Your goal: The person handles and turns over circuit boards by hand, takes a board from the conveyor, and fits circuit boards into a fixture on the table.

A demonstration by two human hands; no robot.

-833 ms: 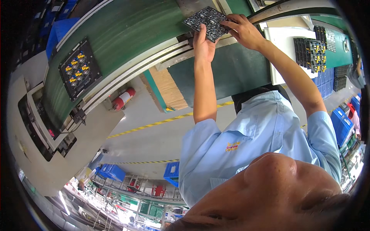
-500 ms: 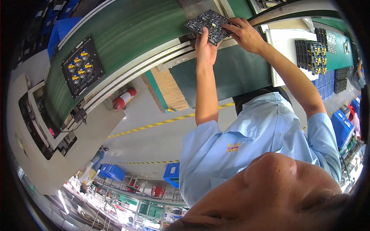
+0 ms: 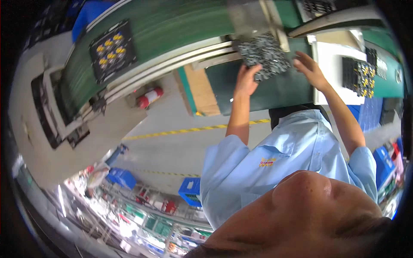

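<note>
A dark circuit board, packed with small parts and smeared by motion, is tilted over the edge of the green conveyor belt. My left hand grips its near left corner, with the thumb on top and the other fingers hidden beneath. To the right of the board, my right hand is off it, fingers apart and nothing in them. Farther left on the belt lies a black carrier plate with rows of yellow-topped round components.
Right of me, a white board bears a stack of black plates with yellow parts. A curved pale bar crosses the upper right. Below the conveyor are a cardboard sheet and a red fire extinguisher.
My right hand has let go of the circuit board and moved right. My left hand has brought the board nearer and to the right. The view has shifted slightly.
</note>
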